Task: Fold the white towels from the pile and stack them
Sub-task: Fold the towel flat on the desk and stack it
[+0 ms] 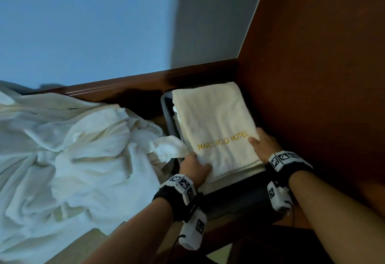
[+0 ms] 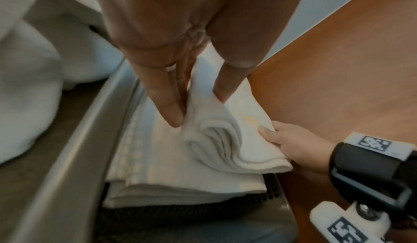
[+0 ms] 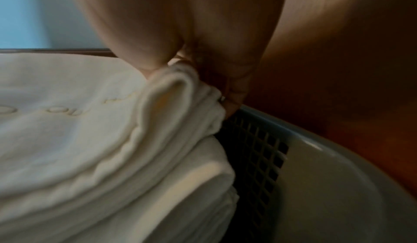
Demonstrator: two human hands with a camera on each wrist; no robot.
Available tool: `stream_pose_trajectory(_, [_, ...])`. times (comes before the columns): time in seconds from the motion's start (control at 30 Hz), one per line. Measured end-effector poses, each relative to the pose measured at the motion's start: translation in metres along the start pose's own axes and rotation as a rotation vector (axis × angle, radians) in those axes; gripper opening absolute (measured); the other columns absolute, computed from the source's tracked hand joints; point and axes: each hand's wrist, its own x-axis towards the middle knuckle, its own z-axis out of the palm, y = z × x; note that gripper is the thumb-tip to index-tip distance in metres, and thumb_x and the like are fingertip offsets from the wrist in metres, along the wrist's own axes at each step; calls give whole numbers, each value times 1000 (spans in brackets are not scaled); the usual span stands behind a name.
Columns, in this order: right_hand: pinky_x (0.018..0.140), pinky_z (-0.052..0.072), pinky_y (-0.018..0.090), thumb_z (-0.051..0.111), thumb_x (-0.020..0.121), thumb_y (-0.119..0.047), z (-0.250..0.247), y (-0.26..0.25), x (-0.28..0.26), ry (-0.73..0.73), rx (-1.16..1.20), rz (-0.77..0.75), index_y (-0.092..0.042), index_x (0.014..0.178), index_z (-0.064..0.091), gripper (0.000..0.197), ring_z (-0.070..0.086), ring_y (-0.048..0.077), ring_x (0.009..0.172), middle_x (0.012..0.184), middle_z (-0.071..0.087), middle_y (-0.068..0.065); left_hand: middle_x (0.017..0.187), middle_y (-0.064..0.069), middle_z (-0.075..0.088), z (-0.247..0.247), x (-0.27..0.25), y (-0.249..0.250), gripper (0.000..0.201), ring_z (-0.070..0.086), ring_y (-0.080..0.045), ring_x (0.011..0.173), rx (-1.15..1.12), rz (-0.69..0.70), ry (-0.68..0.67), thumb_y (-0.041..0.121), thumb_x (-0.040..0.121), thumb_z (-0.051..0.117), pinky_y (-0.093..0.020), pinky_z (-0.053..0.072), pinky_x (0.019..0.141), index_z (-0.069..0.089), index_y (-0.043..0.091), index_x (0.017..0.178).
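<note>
Folded towel point(image 1: 216, 126), cream-white w/ gold "MARCO POLO HOTEL" lettering, sits on top of the stack point(image 2: 180, 191) inside a grey mesh-sided basket point(image 3: 315, 184), tucked in the corner against the brown wood panel point(image 1: 312, 76). Both hands hold its near edge: left hand point(image 1: 192, 169) pinches the near-left corner, thumb on top & fingers under; right hand point(image 1: 263, 146) pinches the near-right corner the same way. So neither hand is wide or idle, both are closed on the towel.

Progress, my read: this towel is folded and is being set down or squared on the stack, w/ at least two or three folded ones under it. Left to do: let go, then work thru the pile point(image 1: 73, 149), a big rumpled heap of white towels lying just left of the basket, one end point(image 1: 168, 147) touching the rim. Looks like well under half done, but the count in the heap can't be told.

Views differ: head view alone shows the pile's size, the lettering in full & the basket's place in the corner. Left wrist view shows the towel's layered fold edges bunched between the fingers point(image 2: 169, 104), the lower towels' hem & the right hand across the corner. Right wrist view shows the basket's lattice wall & smooth rim close up, plus the thickness of the stack; blurry, dim.
</note>
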Motion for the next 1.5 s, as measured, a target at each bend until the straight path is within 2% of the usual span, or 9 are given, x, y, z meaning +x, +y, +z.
stream_pose_trajectory(0.23, [86,46,37,60,96,-30,-6,16,-10,-40,-135,14,-7,126,51,38,58,36,109,124,59,19,110,-6,71,-7,-13,-4,49,71,-25,93,220,31,-55,41,82,78,-38,61,81,65,8,115])
stream_pose_trajectory(0.4, [96,43,45,56,93,-42,-1,-16,-27,250,-464,-330,-19,140,43,54,42,34,125,147,37,9,117,-7,54,-12,-22,8,54,58,-31,103,727,511,348,56,86,63,-43,51,81,52,15,119])
stream_pose_trajectory(0.53, [118,11,52,32,94,-68,32,-13,-30,-61,-617,-324,-37,155,3,75,-9,29,151,165,-15,0,161,-13,21,4,-12,-13,75,23,-33,149,1090,593,88,62,95,38,-56,27,114,23,18,153])
stream_pose_trajectory(0.7, [121,-4,53,21,98,-66,36,23,-38,-245,-677,-205,-41,152,-19,71,-29,22,147,155,-38,-8,167,-8,-11,13,-17,-28,79,-6,-28,154,1130,497,-80,62,99,29,-53,0,123,-2,20,159])
stream_pose_trajectory(0.83, [121,3,52,28,101,-56,27,13,-44,-268,-703,-123,-38,154,-13,70,-20,23,150,160,-31,-5,161,-14,21,-7,-29,-9,69,23,-35,148,1140,525,-167,55,96,48,-55,27,116,32,15,150])
stream_pose_trajectory(0.97, [117,25,45,39,99,-41,21,-20,-71,-186,-663,-77,-22,155,20,62,12,29,149,164,4,9,118,-12,63,-48,-62,-7,41,62,-34,108,1086,568,-192,46,98,51,-41,51,84,60,13,120])
stream_pose_trajectory(1.2, [100,44,41,53,96,-24,81,-158,-159,152,-320,-470,-9,126,63,35,51,32,122,141,52,9,110,-5,70,-182,-130,-60,36,64,-28,101,946,625,22,45,99,49,-35,51,81,66,21,120])
stream_pose_trajectory(1.4, [92,48,41,34,90,-38,149,-301,-240,157,-242,-790,-12,110,67,46,59,31,107,116,64,8,99,-2,72,-336,-198,-125,27,66,-27,95,875,565,350,40,98,50,-32,50,72,72,24,101])
stream_pose_trajectory(1.5, [94,47,41,49,95,-30,172,-359,-271,140,-215,-866,-11,116,66,33,58,31,111,119,64,9,99,0,71,-394,-220,-153,23,64,-27,96,824,535,527,37,96,54,-32,47,74,71,23,102])
